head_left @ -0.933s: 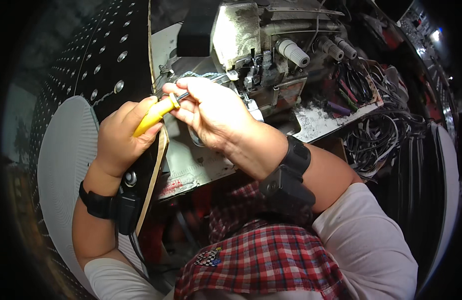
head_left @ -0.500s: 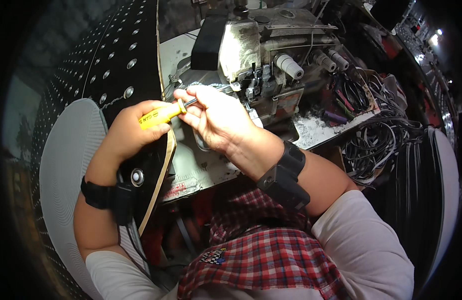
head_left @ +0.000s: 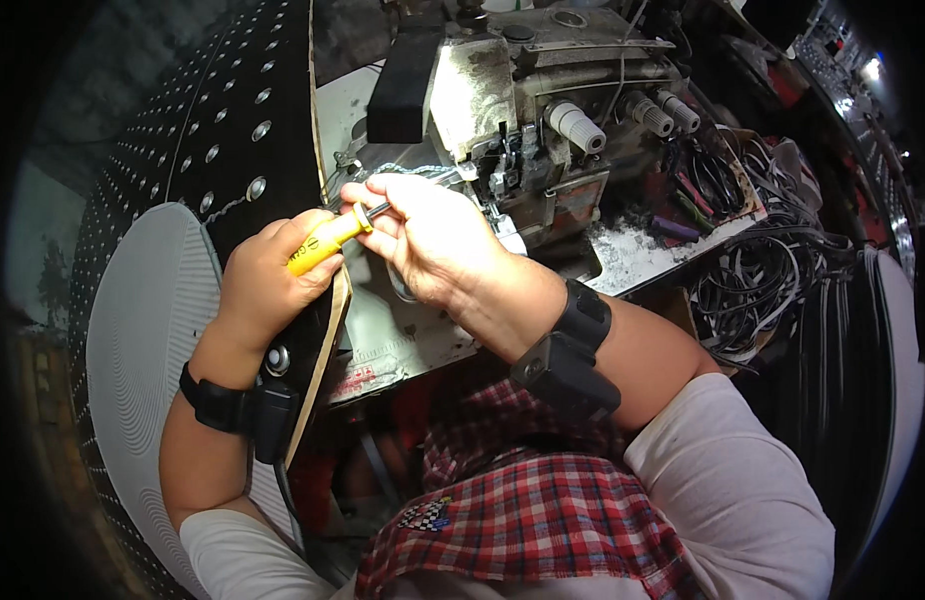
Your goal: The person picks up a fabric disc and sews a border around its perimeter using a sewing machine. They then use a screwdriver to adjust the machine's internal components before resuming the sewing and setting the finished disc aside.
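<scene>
My left hand [head_left: 265, 272] is wrapped round the yellow handle of a screwdriver [head_left: 328, 245], its thumb laid along the near side. From the handle the metal shaft points up and to the right, into the fingers of my right hand [head_left: 438, 238]. Those fingers are curled about the shaft near the handle's collar; the tip is hidden behind them. Both hands are above the left part of a white worktable [head_left: 408, 362], just in front of a worn, grey industrial sewing machine [head_left: 573, 75] with white ribbed dials.
Dark fabric with rows of silver studs [head_left: 262, 131] hangs along the left, beside a grey ribbed oval panel [head_left: 148, 330]. Tangled black and white strips [head_left: 748, 300] lie at the right. Lint [head_left: 633, 262] and a purple-handled tool [head_left: 675, 229] are on the table's right part.
My left wrist has turned a little, and the screwdriver's handle has tilted more steeply with it. My right hand keeps almost the same place at the shaft.
</scene>
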### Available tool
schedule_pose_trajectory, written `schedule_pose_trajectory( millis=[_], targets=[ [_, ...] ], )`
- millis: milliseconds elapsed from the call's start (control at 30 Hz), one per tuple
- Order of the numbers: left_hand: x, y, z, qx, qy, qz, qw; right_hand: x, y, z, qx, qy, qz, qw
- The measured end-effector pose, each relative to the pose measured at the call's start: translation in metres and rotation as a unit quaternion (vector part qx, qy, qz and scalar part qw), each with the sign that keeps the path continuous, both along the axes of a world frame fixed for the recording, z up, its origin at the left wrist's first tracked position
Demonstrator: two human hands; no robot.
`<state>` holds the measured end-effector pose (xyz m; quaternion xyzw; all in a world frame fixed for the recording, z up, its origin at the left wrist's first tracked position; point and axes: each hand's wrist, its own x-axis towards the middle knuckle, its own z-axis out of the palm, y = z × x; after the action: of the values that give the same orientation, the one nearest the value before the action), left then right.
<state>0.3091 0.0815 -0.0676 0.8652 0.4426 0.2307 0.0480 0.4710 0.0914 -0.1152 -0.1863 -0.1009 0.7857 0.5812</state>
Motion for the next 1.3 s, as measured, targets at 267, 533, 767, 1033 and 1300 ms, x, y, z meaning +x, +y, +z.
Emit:
schedule_pose_trajectory(
  millis=[267, 533, 767, 1033, 1300],
  targets=[
    [-0.005, 0.01, 0.005, 0.032, 0.041, -0.037, 0.998, -0.002, 0.005, 0.003, -0.026, 0.0, -0.027, 0.999],
    [-0.008, 0.009, 0.007, -0.071, -0.044, -0.05, 0.995, -0.001, 0.009, 0.0, -0.017, 0.019, 0.017, 1.0],
    [0.006, -0.026, 0.03, -0.081, 0.0, -0.018, 0.997, 0.01, -0.013, 0.006, 0.019, -0.059, 0.122, 0.991],
    [0.053, -0.166, 0.043, -0.27, -0.037, -0.076, 0.959, 0.083, -0.148, 0.028, 0.13, -0.261, 0.263, 0.92],
    [0.017, -0.184, 0.061, -0.15, -0.105, 0.071, 0.981, 0.279, -0.105, 0.037, 0.233, -0.565, -0.414, 0.674]
  ],
)
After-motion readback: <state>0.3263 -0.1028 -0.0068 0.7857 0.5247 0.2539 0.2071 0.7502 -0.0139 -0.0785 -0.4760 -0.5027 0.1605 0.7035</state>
